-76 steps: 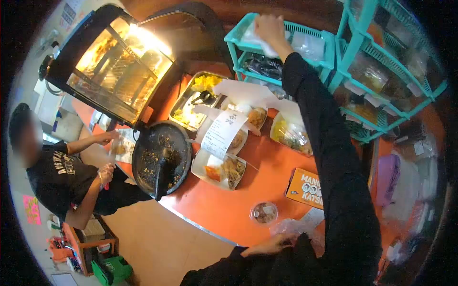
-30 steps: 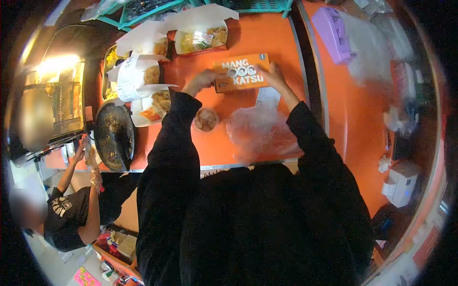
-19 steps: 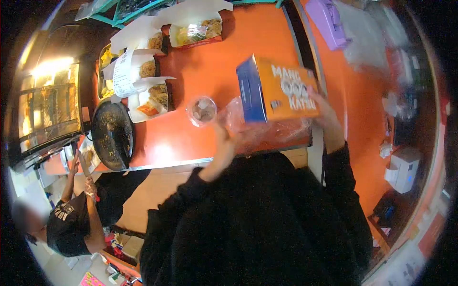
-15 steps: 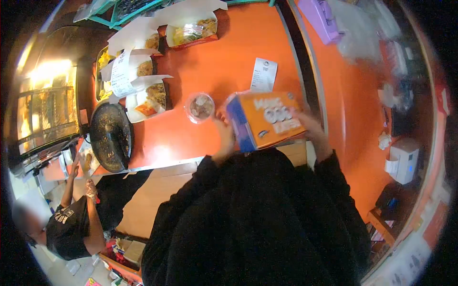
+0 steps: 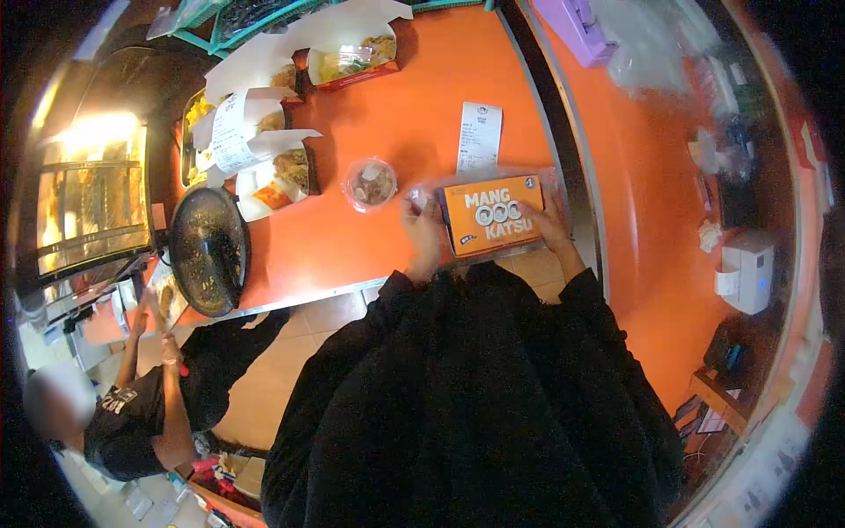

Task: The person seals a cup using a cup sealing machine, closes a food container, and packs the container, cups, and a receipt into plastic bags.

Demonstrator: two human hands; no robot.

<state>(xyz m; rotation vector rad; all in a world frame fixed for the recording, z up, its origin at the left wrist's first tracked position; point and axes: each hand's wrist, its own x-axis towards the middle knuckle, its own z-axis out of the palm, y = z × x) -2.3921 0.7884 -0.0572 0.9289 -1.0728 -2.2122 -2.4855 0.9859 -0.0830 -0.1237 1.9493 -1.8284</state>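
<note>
Box in the right hand has its underside hidden.

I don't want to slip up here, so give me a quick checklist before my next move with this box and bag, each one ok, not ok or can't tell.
1. Box top shut: ok, it looks flat and closed.
2. Right hand on box: ok, it holds the right end.
3. Left hand gripping bag: cannot tell; fingers are beside the clear plastic, grip unclear.
4. Box fully inside bag: cannot tell; plastic shows around it, but the opening doesn't.
5. Cup apart from box: ok, beyond the left hand.
6. Receipt readable: not ok, print too small here.
</note>
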